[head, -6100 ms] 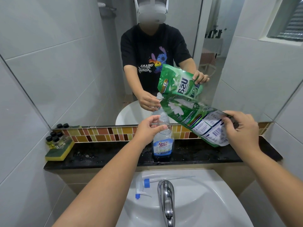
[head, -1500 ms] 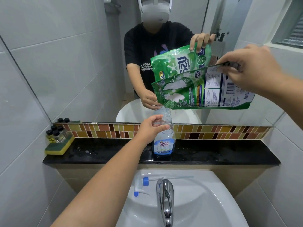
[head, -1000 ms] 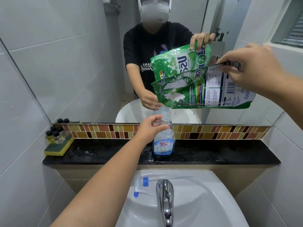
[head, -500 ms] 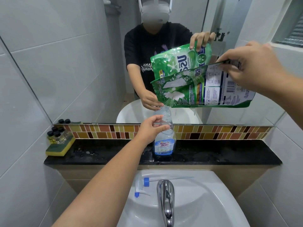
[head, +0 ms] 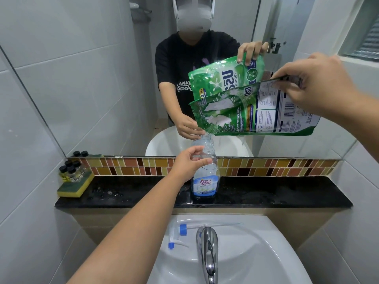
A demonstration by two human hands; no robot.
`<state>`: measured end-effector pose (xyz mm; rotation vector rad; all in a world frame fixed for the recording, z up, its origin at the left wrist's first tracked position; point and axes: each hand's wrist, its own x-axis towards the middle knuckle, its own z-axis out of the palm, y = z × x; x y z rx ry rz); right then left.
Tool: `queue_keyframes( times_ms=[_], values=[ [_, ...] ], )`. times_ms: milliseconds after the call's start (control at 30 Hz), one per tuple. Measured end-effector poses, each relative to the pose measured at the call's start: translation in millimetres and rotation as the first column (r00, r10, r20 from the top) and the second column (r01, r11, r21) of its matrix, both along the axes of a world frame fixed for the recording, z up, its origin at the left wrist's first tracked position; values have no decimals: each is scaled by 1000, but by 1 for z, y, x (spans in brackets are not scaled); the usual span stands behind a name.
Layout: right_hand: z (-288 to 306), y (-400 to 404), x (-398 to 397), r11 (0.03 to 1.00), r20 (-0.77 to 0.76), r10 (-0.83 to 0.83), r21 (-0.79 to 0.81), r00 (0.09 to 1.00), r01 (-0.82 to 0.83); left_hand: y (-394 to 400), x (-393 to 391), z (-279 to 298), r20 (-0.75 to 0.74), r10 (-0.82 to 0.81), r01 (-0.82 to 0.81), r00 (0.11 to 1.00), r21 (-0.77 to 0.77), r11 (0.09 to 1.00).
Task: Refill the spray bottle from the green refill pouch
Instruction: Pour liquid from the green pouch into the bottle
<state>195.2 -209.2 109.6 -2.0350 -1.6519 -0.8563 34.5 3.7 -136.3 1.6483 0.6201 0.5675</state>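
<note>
A clear spray bottle (head: 205,181) with a blue label stands uncapped on the black stone ledge (head: 276,193). My left hand (head: 189,162) grips its neck. My right hand (head: 315,85) pinches the bottom end of the green refill pouch (head: 246,113), held up high and tipped so its cut corner points down at the bottle mouth. A thin stream runs from that corner into the bottle. The bottle's spray head (head: 177,234), white with blue parts and a long tube, lies on the sink rim.
A white sink (head: 256,253) with a chrome tap (head: 207,251) sits below the ledge. A yellow-green sponge (head: 75,185) carrying several small black-capped bottles (head: 70,171) rests at the ledge's left end. A mirror above reflects a person and the pouch.
Since six seconds ago my right hand has raised the pouch's bottom end much higher, steepening the tilt. Over the last second the pose barely shifts; the left hand stays on the bottle.
</note>
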Motion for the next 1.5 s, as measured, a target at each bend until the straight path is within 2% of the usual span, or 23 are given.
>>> queue_keyframes(
  times_ms=[800, 1500],
  values=[
    [-6, 2, 3, 1000, -6, 19, 13, 1000, -19, -4, -2, 4, 6, 6, -6, 1000, 1, 1000],
    [-62, -10, 19, 995, -220, -51, 74, 974, 69, 0, -2, 1, -3, -16, 16, 1000, 27, 1000]
  ],
)
